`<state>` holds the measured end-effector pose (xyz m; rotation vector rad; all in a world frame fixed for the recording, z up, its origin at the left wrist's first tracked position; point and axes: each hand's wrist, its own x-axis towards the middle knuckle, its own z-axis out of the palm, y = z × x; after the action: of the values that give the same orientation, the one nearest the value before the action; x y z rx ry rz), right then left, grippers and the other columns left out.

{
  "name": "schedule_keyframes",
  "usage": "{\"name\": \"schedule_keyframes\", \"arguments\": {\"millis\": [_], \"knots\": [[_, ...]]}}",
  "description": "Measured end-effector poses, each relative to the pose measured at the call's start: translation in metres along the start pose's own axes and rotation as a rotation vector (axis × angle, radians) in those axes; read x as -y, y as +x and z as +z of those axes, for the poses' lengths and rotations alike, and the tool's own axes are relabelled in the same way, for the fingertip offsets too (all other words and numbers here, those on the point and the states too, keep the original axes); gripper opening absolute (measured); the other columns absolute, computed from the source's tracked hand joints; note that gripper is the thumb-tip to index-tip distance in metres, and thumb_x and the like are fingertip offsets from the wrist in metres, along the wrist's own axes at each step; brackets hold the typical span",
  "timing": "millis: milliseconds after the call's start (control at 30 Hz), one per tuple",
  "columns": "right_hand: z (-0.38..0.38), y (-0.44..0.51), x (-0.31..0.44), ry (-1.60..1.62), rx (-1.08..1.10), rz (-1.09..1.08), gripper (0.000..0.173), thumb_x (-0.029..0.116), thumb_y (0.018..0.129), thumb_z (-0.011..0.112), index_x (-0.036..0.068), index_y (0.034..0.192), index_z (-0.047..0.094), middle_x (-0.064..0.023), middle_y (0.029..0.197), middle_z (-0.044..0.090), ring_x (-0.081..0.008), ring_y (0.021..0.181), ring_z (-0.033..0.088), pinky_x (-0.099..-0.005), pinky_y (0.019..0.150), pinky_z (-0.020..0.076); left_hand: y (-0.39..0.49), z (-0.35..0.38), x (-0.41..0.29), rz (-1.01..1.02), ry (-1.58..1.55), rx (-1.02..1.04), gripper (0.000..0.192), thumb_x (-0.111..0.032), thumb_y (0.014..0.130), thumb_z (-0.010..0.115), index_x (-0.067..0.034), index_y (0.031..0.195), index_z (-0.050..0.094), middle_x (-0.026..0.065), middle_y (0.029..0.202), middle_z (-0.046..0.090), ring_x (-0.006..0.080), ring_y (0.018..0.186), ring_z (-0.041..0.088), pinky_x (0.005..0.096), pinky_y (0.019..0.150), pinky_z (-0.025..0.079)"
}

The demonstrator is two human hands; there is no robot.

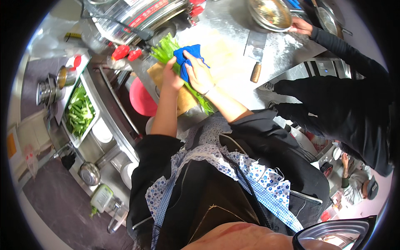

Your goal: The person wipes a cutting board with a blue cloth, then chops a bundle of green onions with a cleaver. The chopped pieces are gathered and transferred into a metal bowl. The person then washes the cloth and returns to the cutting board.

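Observation:
A bundle of long green leafy stalks (164,50), like scallions or chives, lies slantwise over a wooden board (186,101) on the steel worktable. My left hand (172,77) grips the bundle from its left side, the thumb along the stalks. A blue cloth (191,51) is partly wrapped over the stalks' middle. My right hand (201,76) holds the cloth against them, fingers pointing away from me. The thin lower ends hang toward my apron. To the right lies a cleaver (255,48), its wooden handle toward me.
A person's hand (300,25) holds a metal pan (272,15) over the table's right side. Red-capped containers (121,52) and a steel appliance (137,18) stand at the back left. A pink basin (142,98) sits below. Leafy greens (80,111) fill a white basket by the sink.

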<state>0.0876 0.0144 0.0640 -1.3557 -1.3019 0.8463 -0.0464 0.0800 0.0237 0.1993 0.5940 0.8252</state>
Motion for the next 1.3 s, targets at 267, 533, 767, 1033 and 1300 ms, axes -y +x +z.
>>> {"name": "schedule_keyframes", "arguments": {"millis": [267, 533, 767, 1033, 1300], "knots": [[0.011, 0.024, -0.005, -0.276, -0.215, -0.337, 0.03, 0.02, 0.085, 0.066, 0.009, 0.112, 0.068, -0.0146, 0.104, 0.062, -0.0366, 0.114, 0.054, -0.049, 0.104, 0.0373, 0.012, 0.024, 0.012, -0.174, -0.564, 0.474, 0.052, -0.046, 0.099, 0.049, -0.008, 0.133, 0.052, 0.0097, 0.124, 0.062, 0.0213, 0.111, 0.059, 0.0369, 0.1, 0.046], [-0.048, 0.047, -0.009, 0.017, 0.059, 0.051, 0.028, 0.027, 0.096, 0.058, 0.001, 0.103, 0.067, -0.0137, 0.086, 0.066, -0.0262, 0.084, 0.065, -0.04, 0.079, 0.0492, 0.008, 0.034, 0.024, 0.067, -0.043, 0.278, 0.057, -0.053, 0.1, 0.045, -0.008, 0.135, 0.051, 0.0137, 0.127, 0.061, 0.0285, 0.113, 0.061, 0.0463, 0.101, 0.047], [-0.089, 0.017, 0.04, -0.202, 0.259, -0.178, 0.055, 0.015, 0.078, 0.067, 0.008, 0.132, 0.058, -0.0209, 0.118, 0.06, -0.0337, 0.103, 0.061, -0.0415, 0.096, 0.048, 0.012, 0.022, 0.025, 0.068, -0.015, 0.057, 0.055, -0.042, 0.097, 0.051, -0.003, 0.136, 0.049, 0.0164, 0.132, 0.057, 0.0333, 0.118, 0.058, 0.0474, 0.106, 0.043], [-0.025, -0.014, -0.02, -0.449, -0.045, -0.428, 0.067, 0.001, 0.069, 0.068, 0.019, 0.132, 0.058, -0.0202, 0.126, 0.054, -0.0378, 0.107, 0.054, -0.047, 0.096, 0.0456, 0.022, 0.031, 0.029, -0.027, -0.309, 0.024, 0.034, -0.025, 0.099, 0.045, 0.003, 0.114, 0.057, 0.019, 0.109, 0.065, 0.0333, 0.099, 0.064, 0.0482, 0.093, 0.052], [-0.056, -0.048, -0.056, -0.421, 0.195, -0.221, 0.07, 0.008, 0.076, 0.075, 0.021, 0.141, 0.05, -0.0154, 0.117, 0.061, -0.0342, 0.094, 0.064, -0.0411, 0.082, 0.0532, 0.001, 0.019, 0.011, 0.319, -0.334, -0.34, 0.022, -0.026, 0.103, 0.043, -0.008, 0.094, 0.053, 0.0016, 0.086, 0.064, 0.0219, 0.092, 0.062, 0.0497, 0.096, 0.047]]}}
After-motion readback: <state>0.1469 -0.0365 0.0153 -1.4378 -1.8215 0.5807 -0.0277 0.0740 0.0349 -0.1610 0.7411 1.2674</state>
